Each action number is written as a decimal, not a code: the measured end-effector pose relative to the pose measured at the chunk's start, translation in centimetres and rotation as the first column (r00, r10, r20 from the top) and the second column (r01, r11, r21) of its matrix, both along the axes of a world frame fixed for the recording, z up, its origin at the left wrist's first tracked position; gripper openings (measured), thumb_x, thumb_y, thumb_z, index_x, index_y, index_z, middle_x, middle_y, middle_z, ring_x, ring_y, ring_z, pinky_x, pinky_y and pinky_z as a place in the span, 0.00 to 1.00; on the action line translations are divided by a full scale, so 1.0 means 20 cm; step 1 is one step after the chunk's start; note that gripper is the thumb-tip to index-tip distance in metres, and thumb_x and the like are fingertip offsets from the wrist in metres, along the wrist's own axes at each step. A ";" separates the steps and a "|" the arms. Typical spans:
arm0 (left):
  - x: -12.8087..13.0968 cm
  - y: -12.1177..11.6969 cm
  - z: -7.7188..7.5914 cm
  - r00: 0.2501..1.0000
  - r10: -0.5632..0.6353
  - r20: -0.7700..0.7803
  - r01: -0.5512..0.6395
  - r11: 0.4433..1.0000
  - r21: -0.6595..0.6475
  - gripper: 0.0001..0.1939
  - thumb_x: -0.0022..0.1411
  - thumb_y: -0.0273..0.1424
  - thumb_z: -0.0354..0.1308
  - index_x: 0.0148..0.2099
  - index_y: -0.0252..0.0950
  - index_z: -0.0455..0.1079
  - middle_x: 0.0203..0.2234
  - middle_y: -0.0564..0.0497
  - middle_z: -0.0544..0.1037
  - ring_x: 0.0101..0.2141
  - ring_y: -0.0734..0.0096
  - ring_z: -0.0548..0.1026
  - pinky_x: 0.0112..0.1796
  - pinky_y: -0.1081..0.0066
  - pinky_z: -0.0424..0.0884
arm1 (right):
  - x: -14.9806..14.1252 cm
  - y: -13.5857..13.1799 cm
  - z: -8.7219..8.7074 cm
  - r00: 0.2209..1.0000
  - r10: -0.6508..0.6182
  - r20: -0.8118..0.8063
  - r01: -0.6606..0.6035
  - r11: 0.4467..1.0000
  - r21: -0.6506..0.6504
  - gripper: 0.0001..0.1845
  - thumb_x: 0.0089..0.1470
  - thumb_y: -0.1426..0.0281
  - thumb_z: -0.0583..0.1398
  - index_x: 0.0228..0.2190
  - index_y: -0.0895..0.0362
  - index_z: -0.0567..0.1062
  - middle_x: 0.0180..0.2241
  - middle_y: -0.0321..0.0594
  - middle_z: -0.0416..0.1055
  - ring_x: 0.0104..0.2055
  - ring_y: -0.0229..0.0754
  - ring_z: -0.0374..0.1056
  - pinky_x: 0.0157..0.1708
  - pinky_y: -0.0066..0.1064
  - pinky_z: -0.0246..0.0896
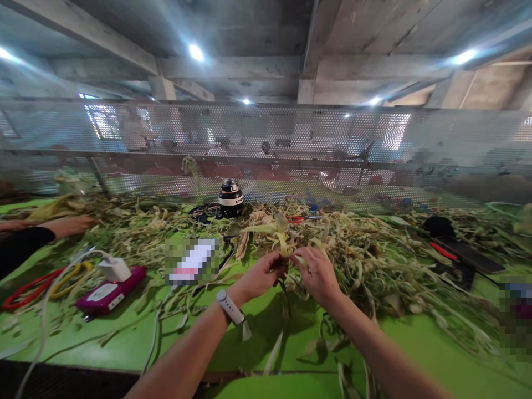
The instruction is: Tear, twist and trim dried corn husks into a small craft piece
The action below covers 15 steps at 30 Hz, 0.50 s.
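Both of my hands meet over the middle of the green table (141, 341). My left hand (261, 272), with a light watch band on the wrist, is closed, its thumb and fingers pinching a pale yellow-green leaf strip (282, 244). Close beside it, my right hand (316, 272) is closed on the same strip, fingertips nearly touching the left ones. The strip stands up from my fingers and bends over at the top. What lies inside my fingers is partly hidden. Around and behind my hands spreads a heap of dried, curled leaf strips (366, 260).
Left of my hands lie a lit phone (193, 263), a purple power strip (112, 292) with a white charger (115, 270), and cables. A black-and-white jar (231, 199) stands behind, before a perforated metal screen (266, 130). Another person's hand (72, 225) is at far left.
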State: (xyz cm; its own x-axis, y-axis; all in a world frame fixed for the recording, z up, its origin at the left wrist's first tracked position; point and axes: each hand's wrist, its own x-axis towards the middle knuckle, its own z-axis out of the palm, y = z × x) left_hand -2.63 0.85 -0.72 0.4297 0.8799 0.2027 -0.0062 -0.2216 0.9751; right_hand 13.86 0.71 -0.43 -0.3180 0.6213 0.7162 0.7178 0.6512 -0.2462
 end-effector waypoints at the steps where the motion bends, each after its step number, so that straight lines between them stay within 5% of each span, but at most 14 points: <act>1: 0.00 0.00 0.00 1.000 -0.006 -0.003 0.006 1.000 0.016 0.06 0.52 0.31 0.58 0.32 0.34 0.67 0.24 0.54 0.68 0.24 0.78 0.62 0.25 0.76 0.61 | 0.00 0.00 0.00 1.000 -0.005 -0.012 0.005 0.999 -0.036 0.07 0.57 0.68 0.54 0.32 0.55 0.72 0.30 0.39 0.73 0.34 0.42 0.66 0.36 0.31 0.57; 9: -0.01 0.02 0.01 0.996 0.075 -0.037 -0.069 0.987 0.147 0.07 0.52 0.28 0.56 0.36 0.34 0.66 0.29 0.51 0.71 0.32 0.71 0.68 0.35 0.71 0.66 | -0.01 0.00 0.02 0.972 0.015 -0.236 -0.093 0.942 -0.323 0.08 0.52 0.69 0.54 0.25 0.56 0.70 0.23 0.35 0.70 0.27 0.38 0.65 0.29 0.26 0.57; 15: -0.03 0.04 0.00 0.995 0.095 -0.020 -0.095 0.995 -0.011 0.10 0.46 0.30 0.62 0.32 0.33 0.68 0.24 0.52 0.74 0.26 0.73 0.70 0.31 0.71 0.68 | -0.01 0.00 0.01 0.973 0.061 -0.223 -0.131 0.940 -0.316 0.09 0.53 0.67 0.53 0.26 0.56 0.70 0.25 0.36 0.70 0.28 0.38 0.65 0.29 0.26 0.57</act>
